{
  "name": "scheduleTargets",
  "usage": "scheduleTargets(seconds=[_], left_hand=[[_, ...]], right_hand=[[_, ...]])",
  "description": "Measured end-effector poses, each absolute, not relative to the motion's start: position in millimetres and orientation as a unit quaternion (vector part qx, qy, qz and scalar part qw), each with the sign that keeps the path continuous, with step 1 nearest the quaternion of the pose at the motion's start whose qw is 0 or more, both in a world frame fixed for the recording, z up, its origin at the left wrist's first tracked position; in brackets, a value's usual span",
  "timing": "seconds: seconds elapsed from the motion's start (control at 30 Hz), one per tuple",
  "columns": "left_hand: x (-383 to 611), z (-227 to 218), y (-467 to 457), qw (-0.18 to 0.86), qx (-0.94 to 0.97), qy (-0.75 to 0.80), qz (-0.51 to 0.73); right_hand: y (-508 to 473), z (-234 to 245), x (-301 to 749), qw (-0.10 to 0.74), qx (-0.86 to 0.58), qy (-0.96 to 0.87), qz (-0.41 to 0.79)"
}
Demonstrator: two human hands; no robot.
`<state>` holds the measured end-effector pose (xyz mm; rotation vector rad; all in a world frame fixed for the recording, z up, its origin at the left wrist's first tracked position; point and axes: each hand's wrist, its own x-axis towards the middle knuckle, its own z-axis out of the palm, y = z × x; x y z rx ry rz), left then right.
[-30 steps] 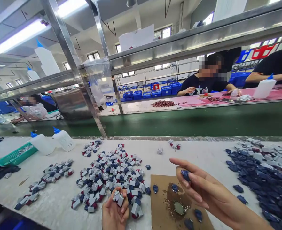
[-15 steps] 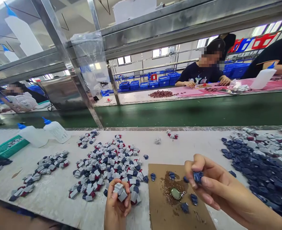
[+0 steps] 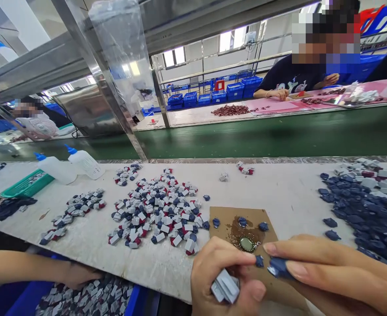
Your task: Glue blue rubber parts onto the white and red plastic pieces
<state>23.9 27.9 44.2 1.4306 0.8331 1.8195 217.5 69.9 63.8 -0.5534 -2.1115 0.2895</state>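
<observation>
My left hand (image 3: 224, 278) is curled around light grey plastic pieces (image 3: 225, 286), its index finger stretched toward the right hand. Between thumb and fingers my right hand (image 3: 331, 267) pinches a dark blue plastic piece (image 3: 279, 267), close to the left fingertip. Below both hands lies a brown cardboard sheet (image 3: 220, 235) with a wet stain. On it sit a bottle cap (image 3: 246, 244) holding liquid and several small dark blue pieces (image 3: 242, 222). One more blue piece (image 3: 259, 261) shows by my left fingertip; whether they touch I cannot tell.
A pile of joined grey, blue and red pieces (image 3: 160, 210) spreads left of the cardboard; loose blue pieces (image 3: 371, 219) heap at right. Another person's arm (image 3: 32, 267) reaches into a blue bin (image 3: 136, 300). Squeeze bottles (image 3: 84, 163) and a green basket (image 3: 29, 183) stand farther left.
My left hand has moved right and up with the grey pieces, over the cardboard's edge. My right hand has brought the blue piece lower, near it. The view has tilted down.
</observation>
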Motion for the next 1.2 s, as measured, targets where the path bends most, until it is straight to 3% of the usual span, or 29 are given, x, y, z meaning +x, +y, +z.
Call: scheduleTargets(seconds=[0.1,0.17,0.3,0.47,0.63,1.2], left_hand=[[16,23,21,0.5,0.433,0.314,0.681],[10,12,16,0.55,0.353,0.369,0.661],[4,3,8,0.512,0.269,0.503,0.642],[7,7,4,0.528,0.2,0.52,0.641],[15,15,3,0.548,0.173,0.478,0.665],[16,31,1,0.623,0.143,0.401,0.656]], right_hand=[[83,58,216,0.402,-0.27,-0.868,0.106],[92,45,218,0.362,-0.298,-0.875,0.119],[97,9,226,0.287,-0.35,-0.878,0.158],[95,-13,219,0.247,-0.326,-0.9,0.148],[99,-30,211,0.279,-0.319,-0.902,0.084],[94,-28,208,0.272,-0.316,-0.902,0.114]])
